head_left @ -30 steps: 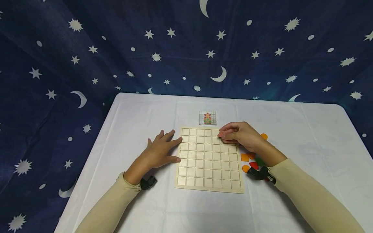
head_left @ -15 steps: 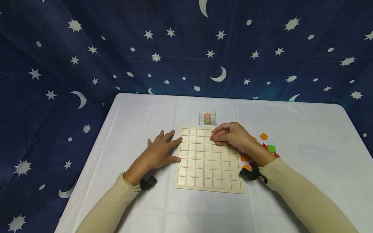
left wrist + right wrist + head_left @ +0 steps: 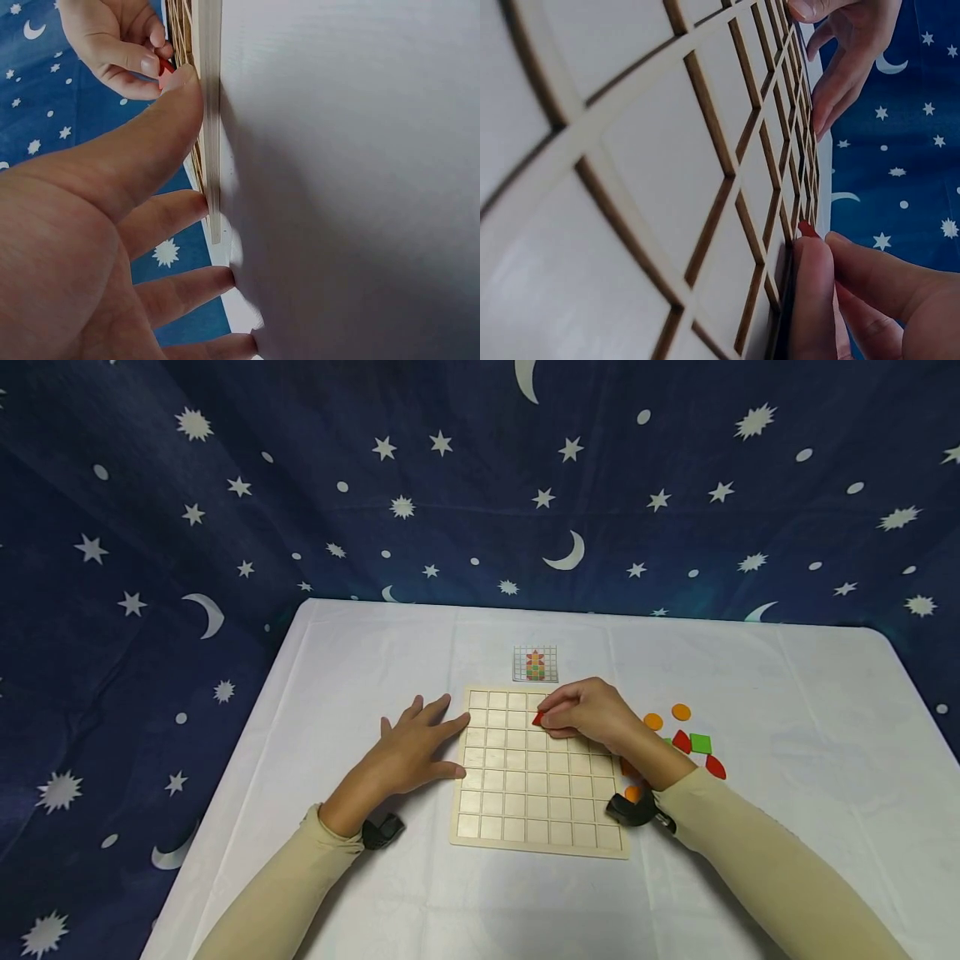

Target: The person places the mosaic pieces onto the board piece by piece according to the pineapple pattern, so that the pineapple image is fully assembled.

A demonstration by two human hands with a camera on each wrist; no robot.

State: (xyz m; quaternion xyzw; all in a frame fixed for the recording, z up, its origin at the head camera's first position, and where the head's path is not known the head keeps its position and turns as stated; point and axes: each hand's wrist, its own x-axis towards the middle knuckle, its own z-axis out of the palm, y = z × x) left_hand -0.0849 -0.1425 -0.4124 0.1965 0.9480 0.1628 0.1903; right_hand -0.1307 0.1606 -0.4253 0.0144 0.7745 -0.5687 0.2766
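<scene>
A pale wooden grid board [image 3: 517,850] lies flat on the white-covered table. My right hand [image 3: 588,710] is over its upper part and pinches a small red tile [image 3: 537,718] between thumb and fingers. In the right wrist view only the tip of the red tile [image 3: 807,228] shows, close to the grid ridges; the fingers hide the rest. My left hand [image 3: 414,752] lies spread at the board's left edge, with thumb and index fingertip at the rim. The left wrist view shows the left thumb [image 3: 169,112] against the board's side.
A small picture card [image 3: 536,664] with a coloured pattern on a grid lies just beyond the board. Right of the board are loose tiles: orange circles [image 3: 681,712], a green square [image 3: 701,743] and red pieces [image 3: 716,767]. A star-patterned dark blue cloth [image 3: 480,485] hangs behind the table.
My right hand has moved left over the board with the red tile, then slightly down, uncovering more loose tiles at the right. The left hand has stayed in place.
</scene>
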